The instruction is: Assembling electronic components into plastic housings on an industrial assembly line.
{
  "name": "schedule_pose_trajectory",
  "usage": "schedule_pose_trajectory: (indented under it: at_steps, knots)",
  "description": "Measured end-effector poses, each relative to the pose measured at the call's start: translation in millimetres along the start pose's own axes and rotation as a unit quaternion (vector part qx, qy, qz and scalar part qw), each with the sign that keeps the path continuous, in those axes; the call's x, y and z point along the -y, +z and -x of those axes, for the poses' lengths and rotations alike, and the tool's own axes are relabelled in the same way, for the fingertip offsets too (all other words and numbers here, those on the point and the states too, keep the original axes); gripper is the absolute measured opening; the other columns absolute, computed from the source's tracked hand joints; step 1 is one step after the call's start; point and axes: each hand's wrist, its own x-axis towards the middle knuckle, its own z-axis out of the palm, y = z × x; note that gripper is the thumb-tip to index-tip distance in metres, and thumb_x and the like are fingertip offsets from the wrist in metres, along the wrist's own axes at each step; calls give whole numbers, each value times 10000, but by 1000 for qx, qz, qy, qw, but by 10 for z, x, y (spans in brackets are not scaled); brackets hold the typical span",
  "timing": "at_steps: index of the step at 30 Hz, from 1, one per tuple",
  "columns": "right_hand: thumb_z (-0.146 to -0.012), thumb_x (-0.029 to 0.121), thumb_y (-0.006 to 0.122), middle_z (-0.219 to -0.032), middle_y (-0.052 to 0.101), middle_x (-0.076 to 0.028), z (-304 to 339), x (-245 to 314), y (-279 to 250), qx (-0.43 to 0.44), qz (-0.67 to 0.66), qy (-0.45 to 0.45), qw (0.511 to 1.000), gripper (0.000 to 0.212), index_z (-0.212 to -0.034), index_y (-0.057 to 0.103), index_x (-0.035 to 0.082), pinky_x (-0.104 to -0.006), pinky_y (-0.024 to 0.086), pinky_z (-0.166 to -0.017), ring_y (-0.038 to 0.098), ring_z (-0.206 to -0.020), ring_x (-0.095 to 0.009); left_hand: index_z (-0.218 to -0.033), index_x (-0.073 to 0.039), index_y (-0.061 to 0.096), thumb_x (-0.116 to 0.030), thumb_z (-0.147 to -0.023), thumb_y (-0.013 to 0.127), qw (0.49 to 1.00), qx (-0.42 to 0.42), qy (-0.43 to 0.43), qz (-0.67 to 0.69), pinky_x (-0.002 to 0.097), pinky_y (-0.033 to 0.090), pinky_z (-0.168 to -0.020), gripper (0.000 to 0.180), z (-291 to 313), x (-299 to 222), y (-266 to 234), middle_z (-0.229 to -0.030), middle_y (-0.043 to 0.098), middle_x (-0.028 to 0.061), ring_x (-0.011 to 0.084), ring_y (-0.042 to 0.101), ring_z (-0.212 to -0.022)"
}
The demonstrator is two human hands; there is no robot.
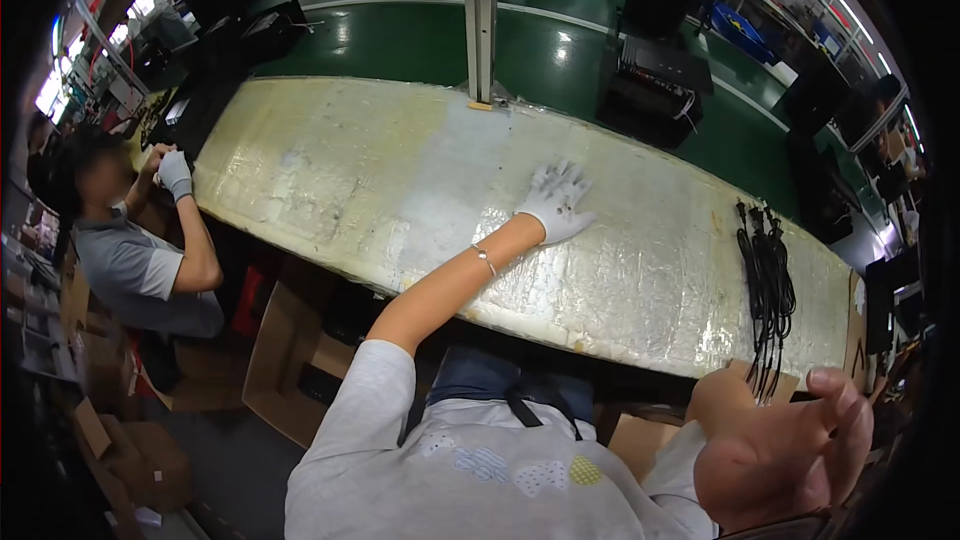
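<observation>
My left hand (pixel 557 204), in a white knit glove with dark smudges, lies flat with fingers spread on the worktable (pixel 370 165). The tabletop is long, pale and covered in wrinkled clear film. Nothing is held under that palm as far as I can see. Close to the camera at the lower right, my right hand (pixel 785 455) is raised, without a glove. Its fingers are loosely bent and partly apart, and no object shows in them. Beyond it, a bundle of black power cords (pixel 768 285) with plugs lies on the right end of the table.
A green conveyor (pixel 400 35) runs behind the table, carrying black equipment (pixel 655 80). A metal post (pixel 480 25) stands at the table's far edge. At left, a co-worker (pixel 140 250) wears a white glove. Open cardboard boxes (pixel 285 360) sit below the near edge.
</observation>
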Motion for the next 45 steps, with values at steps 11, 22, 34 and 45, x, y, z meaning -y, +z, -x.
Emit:
schedule_pose_trajectory:
  at_steps: [11,22,34,45]
  knots:
    - [-1003,216,474,-1436,260,-356,-100,129,-501,202,-267,200,921,537,-1444,276,-18,-413,593,-730,545,-1098,-394,-1494,-102,326,-542,-924,407,999,35,-34,-8,455,41,-1189,725,57,46,-80,-1581,207,165,320,100,-1484]
    - [-864,-4,532,-1183,565,-284,2443,-433,1917,164,1,458,873,314,-1172,537,-68,-483,410,-996,527,-1119,-447,-1508,-6,224,-428,-953,335,994,-21,-101,-35,429,12,-1194,706,-547,-12,151,-1593,169,163,299,94,-1489]
    - [-918,162,513,-1190,588,-268,3325,-247,2026,314,13,474,822,264,-1050,624,-38,-521,373,-1017,493,-1168,-461,-1497,-69,284,-299,-948,397,987,-64,-104,-103,431,93,-1188,605,-710,238,234,-1584,206,145,315,153,-1472]
    - [-936,167,487,-1203,599,-243,3303,-216,2030,316,12,480,818,272,-1079,626,-17,-500,367,-1033,495,-1181,-452,-1469,-108,362,-264,-950,393,992,-71,-71,-82,425,123,-1181,543,-682,302,253,-1567,268,123,287,197,-1460]
